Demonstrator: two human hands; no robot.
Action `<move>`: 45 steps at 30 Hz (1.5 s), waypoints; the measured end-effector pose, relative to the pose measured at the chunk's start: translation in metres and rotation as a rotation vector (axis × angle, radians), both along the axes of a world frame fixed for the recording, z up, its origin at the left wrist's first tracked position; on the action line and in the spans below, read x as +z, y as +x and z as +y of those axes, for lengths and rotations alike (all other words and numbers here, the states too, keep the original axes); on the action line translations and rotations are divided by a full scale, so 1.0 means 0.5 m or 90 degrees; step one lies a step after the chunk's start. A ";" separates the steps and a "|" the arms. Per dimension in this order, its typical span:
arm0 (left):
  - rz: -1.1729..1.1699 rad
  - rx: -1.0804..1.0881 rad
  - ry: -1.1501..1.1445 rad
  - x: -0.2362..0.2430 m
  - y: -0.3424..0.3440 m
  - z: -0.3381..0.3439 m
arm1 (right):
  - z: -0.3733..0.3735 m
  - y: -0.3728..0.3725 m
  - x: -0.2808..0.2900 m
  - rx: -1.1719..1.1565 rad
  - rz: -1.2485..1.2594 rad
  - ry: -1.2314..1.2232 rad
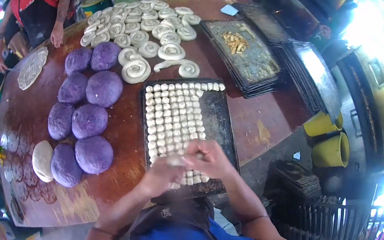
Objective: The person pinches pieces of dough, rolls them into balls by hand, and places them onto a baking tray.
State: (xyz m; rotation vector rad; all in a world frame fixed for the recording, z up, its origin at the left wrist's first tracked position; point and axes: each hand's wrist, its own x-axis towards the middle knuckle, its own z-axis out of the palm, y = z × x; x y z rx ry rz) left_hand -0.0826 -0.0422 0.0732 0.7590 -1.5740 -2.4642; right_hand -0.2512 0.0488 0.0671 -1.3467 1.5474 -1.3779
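My left hand [165,175] and my right hand [204,158] are close together over the lower part of a dark baking tray [218,157], both closed on a blurred piece of pale dough [175,160]. Rows of small white dough balls [172,107] cover much of the tray, and its right side shows bare metal. Large purple dough lumps [88,152] sit on the table left of the tray, beside one white lump [42,161]. Beyond the tray lie several coiled white dough spirals [135,69].
A co-worker [33,2] at the upper left holds a tool by a flattened dough sheet [32,68]. Stacked trays [256,77], the top one bearing golden pieces, stand on the wooden table [269,125] at upper right. Yellow buckets [331,150] and slatted racks [313,233] are off the right edge.
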 end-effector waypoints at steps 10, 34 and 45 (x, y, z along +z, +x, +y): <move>-0.103 0.134 0.021 -0.042 -0.009 0.006 | -0.197 -0.310 -0.272 -0.274 0.370 0.052; 0.129 -0.063 -0.244 -0.054 -0.051 0.037 | 0.017 0.051 0.018 -0.260 0.483 0.014; -0.150 0.062 0.032 -0.065 -0.032 0.005 | -0.145 -0.280 -0.250 -0.239 0.279 0.116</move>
